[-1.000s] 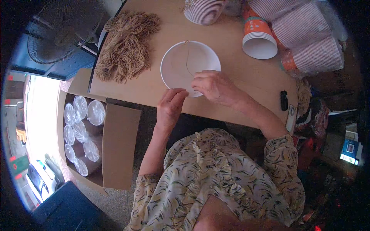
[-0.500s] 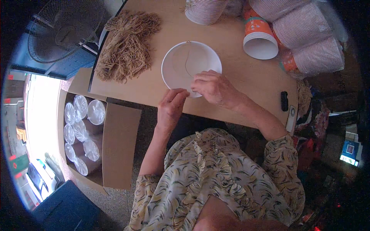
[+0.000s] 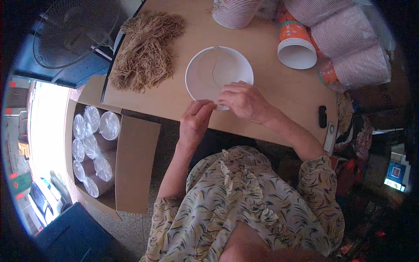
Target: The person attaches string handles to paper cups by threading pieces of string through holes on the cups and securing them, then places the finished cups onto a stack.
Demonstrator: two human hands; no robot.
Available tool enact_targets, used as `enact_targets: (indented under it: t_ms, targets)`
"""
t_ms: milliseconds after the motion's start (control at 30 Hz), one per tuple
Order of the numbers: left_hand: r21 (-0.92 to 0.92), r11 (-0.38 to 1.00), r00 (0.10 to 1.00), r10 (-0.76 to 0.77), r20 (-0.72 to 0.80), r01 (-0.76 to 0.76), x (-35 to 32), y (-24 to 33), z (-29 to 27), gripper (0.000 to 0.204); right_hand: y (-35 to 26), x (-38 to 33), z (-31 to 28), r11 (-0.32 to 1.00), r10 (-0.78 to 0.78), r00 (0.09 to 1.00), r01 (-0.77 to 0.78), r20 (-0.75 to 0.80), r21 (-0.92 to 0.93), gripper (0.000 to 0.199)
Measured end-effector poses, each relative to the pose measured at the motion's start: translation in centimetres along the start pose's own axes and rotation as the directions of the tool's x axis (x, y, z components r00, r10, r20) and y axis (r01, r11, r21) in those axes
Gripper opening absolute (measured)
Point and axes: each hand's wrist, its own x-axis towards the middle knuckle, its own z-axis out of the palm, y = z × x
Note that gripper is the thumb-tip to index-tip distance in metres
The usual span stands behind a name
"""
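Note:
A white paper bucket (image 3: pixel 200 74) stands on the table before me, its open mouth facing up. From its far rim a thin brown string (image 3: pixel 214 70) hangs in a loose curve across the inside and runs to my right hand (image 3: pixel 246 102). That hand is closed in a pinch over the near rim, on the string. My left hand (image 3: pixel 195 122) is pinched at the near rim too, its fingertips close to the right ones; whatever lies between them is too small to make out. A bundle of brown strings (image 3: pixel 146 52) lies left of the bucket.
Stacked white buckets (image 3: pixel 233 13) stand at the back. Orange-and-white buckets (image 3: pixel 297 52) and plastic-wrapped stacks (image 3: pixel 349 39) fill the far right. A black object (image 3: pixel 322 116) lies near the right edge. An open carton (image 3: pixel 137 161) with wrapped buckets sits at left, below a fan (image 3: pixel 74 37).
The whole view has shifted slightly. Both hands stay pinched at the near rim, with hardly any movement, and the string still crosses the bucket.

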Motion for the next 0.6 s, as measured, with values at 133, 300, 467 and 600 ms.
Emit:
enact_targets:
  t_ms: [133,300,467,600]
  targets:
    - [-0.007,1.0,1.0,-0.008,0.001,0.008,-0.11,-0.17,0.1,0.02,0.0,0.0,-0.1,1.0,0.011,0.999,-0.011,0.042,-0.01,0.009]
    - [-0.006,1.0,1.0,-0.019,-0.002,0.019,-0.11,-0.06,0.09,0.02,0.22,-0.14,-0.23,0.999,0.004,0.997,-0.002,0.073,-0.039,0.01]
    - [-0.016,1.0,1.0,-0.017,0.003,0.017,-0.03,0.01,0.09,0.022,0.7,-0.44,0.0,1.0,0.004,0.999,-0.003,0.042,-0.027,0.009]
    - [-0.02,1.0,1.0,-0.023,0.011,0.023,-0.13,-0.16,0.21,0.022,0.41,-0.28,-0.36,0.996,0.087,0.992,-0.089,0.092,0.01,0.01]
